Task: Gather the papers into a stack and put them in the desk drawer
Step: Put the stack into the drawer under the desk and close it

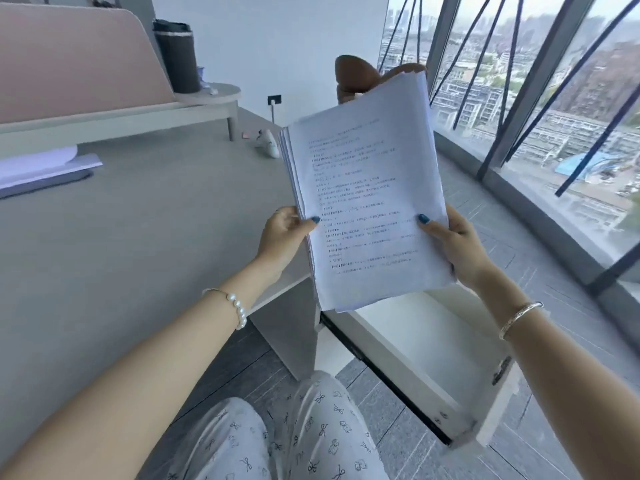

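Grey desk top (145, 216) fills the left half of the view, and everything here is placed against it. At its far left edge lie a few loose white sheets (41, 166) over a flat grey pad, and behind them stands a pink padded panel (69, 57) with a dark cylindrical bin (176, 57) on a small round shelf beside it. Near the desk's far right corner lies a small white device (269, 143). The left hand (285, 237), wrist ringed by a pearl bracelet (237, 308), reaches past the desk's right edge and grips the left side of a stack of printed papers (367, 209), thumb on the top page and fingers behind. The stack is held in the air, tilted up toward the camera, just beyond the desk's right edge and above the open white drawer (415, 344) pulled out beneath that edge; the stack's bottom edge hangs over the drawer's inner end. The right hand (453, 247), with a metal bangle (519, 318) on its wrist, clasps the stack's right side the same way. Farther right of the desk run tall windows (554, 116).
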